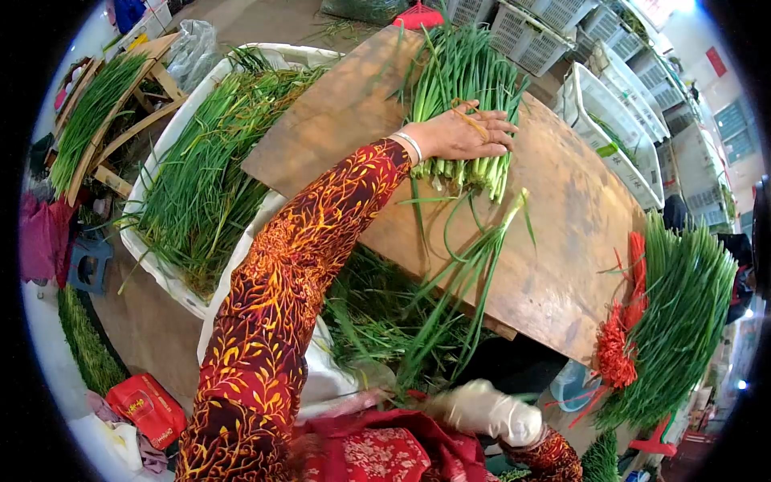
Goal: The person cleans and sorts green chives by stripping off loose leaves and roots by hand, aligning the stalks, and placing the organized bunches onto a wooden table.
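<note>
My left hand (466, 132) lies with its fingers extended across a bunch of green stalks (450, 76) on the wooden board (570, 209). An orange band loops over its fingers, and a bracelet circles the wrist. Below the bunch, a few loose stalks (491, 241) hang over the board's near edge. Low in the view is my right hand (486, 410), in a pale glove and smeared by motion. Its fingers cannot be made out, nor anything it may hold.
A white crate (148, 241) of greens (209, 177) stands left. More stalks (683, 321) and red ties (617, 353) are at the board's right end. Plastic crates (610, 136) stand at the upper right. A red bag (147, 410) is at the lower left.
</note>
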`<control>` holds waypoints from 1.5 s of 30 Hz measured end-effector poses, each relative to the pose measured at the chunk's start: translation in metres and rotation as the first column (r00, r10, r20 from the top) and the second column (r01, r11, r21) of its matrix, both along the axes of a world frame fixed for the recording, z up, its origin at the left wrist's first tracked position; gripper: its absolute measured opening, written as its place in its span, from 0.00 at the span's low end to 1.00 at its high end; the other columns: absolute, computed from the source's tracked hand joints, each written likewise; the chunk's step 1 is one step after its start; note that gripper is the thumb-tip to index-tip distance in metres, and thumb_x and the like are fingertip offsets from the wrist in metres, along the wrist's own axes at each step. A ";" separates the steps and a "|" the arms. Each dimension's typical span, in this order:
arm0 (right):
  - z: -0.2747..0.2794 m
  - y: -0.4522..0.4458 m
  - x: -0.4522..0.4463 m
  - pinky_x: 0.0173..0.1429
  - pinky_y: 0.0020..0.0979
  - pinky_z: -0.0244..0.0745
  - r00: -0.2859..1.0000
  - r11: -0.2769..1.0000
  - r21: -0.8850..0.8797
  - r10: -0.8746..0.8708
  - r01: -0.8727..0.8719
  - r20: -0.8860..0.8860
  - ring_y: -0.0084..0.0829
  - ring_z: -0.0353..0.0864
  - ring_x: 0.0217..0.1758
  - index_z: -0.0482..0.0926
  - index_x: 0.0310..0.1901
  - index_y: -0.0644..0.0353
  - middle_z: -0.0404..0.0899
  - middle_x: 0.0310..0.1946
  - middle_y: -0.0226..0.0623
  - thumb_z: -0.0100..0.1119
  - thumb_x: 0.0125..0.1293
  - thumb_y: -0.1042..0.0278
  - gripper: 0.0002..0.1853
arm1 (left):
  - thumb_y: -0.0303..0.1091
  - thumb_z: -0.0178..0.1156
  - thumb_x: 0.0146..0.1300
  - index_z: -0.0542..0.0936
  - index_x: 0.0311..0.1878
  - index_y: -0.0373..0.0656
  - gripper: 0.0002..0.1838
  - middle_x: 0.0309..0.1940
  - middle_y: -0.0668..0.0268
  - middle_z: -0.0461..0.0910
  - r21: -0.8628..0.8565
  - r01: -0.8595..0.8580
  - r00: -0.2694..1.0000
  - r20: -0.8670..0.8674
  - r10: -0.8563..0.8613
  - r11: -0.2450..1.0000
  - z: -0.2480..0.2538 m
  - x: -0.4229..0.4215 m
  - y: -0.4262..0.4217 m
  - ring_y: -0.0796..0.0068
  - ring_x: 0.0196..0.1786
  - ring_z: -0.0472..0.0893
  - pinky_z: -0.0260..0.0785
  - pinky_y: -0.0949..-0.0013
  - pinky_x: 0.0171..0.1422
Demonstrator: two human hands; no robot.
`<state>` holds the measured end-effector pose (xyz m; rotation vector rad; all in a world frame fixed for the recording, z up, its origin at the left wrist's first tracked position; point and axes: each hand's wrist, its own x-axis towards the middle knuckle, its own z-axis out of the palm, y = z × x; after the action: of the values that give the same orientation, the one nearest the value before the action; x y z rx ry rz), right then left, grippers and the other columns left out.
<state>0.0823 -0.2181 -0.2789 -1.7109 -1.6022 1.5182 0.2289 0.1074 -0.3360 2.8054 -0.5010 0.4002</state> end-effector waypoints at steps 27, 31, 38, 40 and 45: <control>-0.037 -0.041 -0.007 0.44 0.35 0.73 0.834 0.990 0.106 0.016 -0.090 0.551 0.40 0.77 0.40 0.77 0.41 0.54 0.78 0.37 0.38 0.59 0.51 0.59 0.16 | 0.33 0.58 0.54 0.70 0.53 0.41 0.22 0.42 0.58 0.75 -0.517 0.101 0.988 0.154 -0.023 0.850 0.049 -0.176 -0.187 0.59 0.45 0.74 0.66 0.61 0.52; 0.019 -0.004 0.039 0.39 0.37 0.73 0.760 0.804 0.537 -0.510 0.255 0.403 0.40 0.77 0.38 0.77 0.39 0.49 0.77 0.35 0.35 0.56 0.56 0.62 0.09 | 0.31 0.49 0.59 0.70 0.51 0.40 0.16 0.37 0.65 0.73 -0.895 -0.300 0.901 -0.151 0.407 0.332 0.057 -0.244 -0.128 0.73 0.41 0.73 0.69 0.68 0.47; 0.001 0.122 0.080 0.39 0.41 0.73 0.748 0.628 0.775 -0.547 0.068 0.377 0.42 0.77 0.36 0.73 0.46 0.51 0.74 0.42 0.36 0.56 0.55 0.66 0.15 | 0.36 0.40 0.64 0.69 0.45 0.40 0.13 0.22 0.74 0.65 -0.873 -0.406 0.895 -0.439 0.076 -0.270 0.043 -0.302 -0.108 0.86 0.22 0.66 0.63 0.82 0.25; -0.018 0.146 0.086 0.39 0.40 0.73 0.691 0.669 0.743 -0.551 0.030 0.468 0.42 0.77 0.36 0.73 0.46 0.53 0.74 0.41 0.37 0.57 0.55 0.65 0.15 | 0.39 0.43 0.65 0.70 0.44 0.40 0.13 0.22 0.76 0.64 -0.878 -0.406 0.902 -0.430 0.044 -0.255 0.048 -0.303 -0.108 0.87 0.20 0.65 0.59 0.83 0.22; -0.048 0.167 0.083 0.34 0.38 0.74 0.490 0.707 0.705 -0.634 0.055 0.597 0.43 0.77 0.32 0.73 0.41 0.59 0.74 0.34 0.41 0.59 0.53 0.63 0.15 | 0.39 0.49 0.64 0.74 0.46 0.43 0.12 0.29 0.70 0.72 -0.845 -0.349 0.903 -0.187 0.388 0.406 0.099 -0.239 -0.065 0.80 0.31 0.72 0.65 0.73 0.38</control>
<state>0.1656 -0.0508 -0.3272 -2.2379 -1.6133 -0.1750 -0.0098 0.0421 -0.2375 1.8383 0.3158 0.5879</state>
